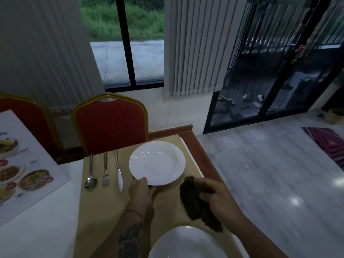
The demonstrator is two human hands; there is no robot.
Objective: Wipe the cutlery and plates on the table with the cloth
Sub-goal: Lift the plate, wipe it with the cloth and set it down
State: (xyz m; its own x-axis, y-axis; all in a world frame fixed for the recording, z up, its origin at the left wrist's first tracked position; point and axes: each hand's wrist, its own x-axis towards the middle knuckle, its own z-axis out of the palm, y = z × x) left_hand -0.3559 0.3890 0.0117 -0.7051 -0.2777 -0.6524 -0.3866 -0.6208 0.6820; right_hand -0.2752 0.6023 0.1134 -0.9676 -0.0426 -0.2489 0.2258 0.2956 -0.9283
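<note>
Two white plates were set on the tan runner [104, 211] laid along the right end of the table [200, 151]: a far plate [157, 162] in front of a red chair [111, 125], and a near plate [188, 243] cut off by the bottom of the view. The far plate's near rim was pinched by the left hand [141, 190], with the thumb laid on top and the fingers tucked beneath. Whether the plate was lifted off the runner could not be told. A dark cloth [197, 203] was held bunched in the closed grip of the right hand [217, 198], just beside the far plate's near right rim and apart from it. The cloth's long axis was slanted from beside the far plate down toward the near plate, where its loose end hung at the far rim.

Left of the far plate, three pieces of cutlery were laid side by side and apart: a spoon [90, 175] outermost, a fork [106, 174] in the middle, and a knife [119, 175] just beside the plate. Their long axes were roughly parallel, running away from the person. The handles were pointed toward the chair, and the bowl, tines and blade toward the person.

The table's wooden right edge was close beside the far plate and the right hand, with pale floor [260, 174] beyond it. Bare runner was seen between the cutlery and the near plate. A picture menu [28, 164] was laid on the white tablecloth [46, 229], well left of the spoon.
</note>
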